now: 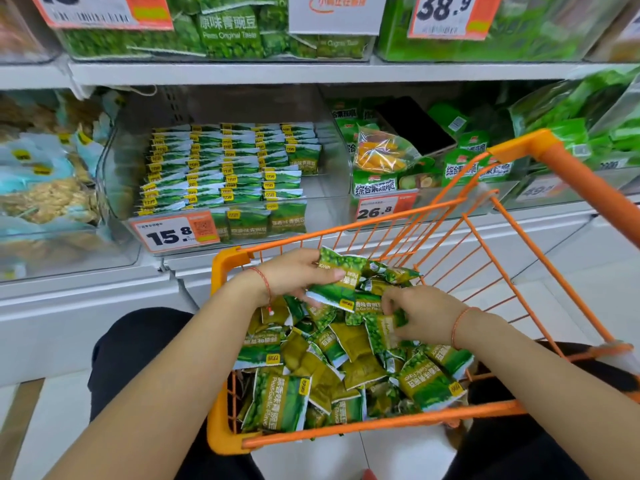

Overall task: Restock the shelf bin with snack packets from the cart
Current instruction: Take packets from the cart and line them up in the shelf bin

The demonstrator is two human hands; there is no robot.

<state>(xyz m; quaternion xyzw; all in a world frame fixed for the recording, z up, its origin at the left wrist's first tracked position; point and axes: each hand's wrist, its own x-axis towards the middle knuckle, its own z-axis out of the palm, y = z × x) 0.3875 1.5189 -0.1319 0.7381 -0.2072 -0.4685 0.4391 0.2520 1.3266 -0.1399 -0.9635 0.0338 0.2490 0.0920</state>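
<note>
Green snack packets (346, 368) are lying heaped in the orange cart (225, 261). The left hand (294, 271) is gripping a small stack (337, 278) while the right hand (422, 315) is pinching another. She is probably wise squaring them, logos aligned, before feeding the shelf bin (114, 161).

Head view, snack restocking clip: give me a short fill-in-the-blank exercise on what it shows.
1. The loose green snack packets lie piled in an ____ cart.
2. The left hand holds a small stack of ____.
3. The price tag on the clear shelf bin reads ____.
4. The right hand pinches a packet inside the ____.

Missing words: orange; packets; 15.8; cart
</note>
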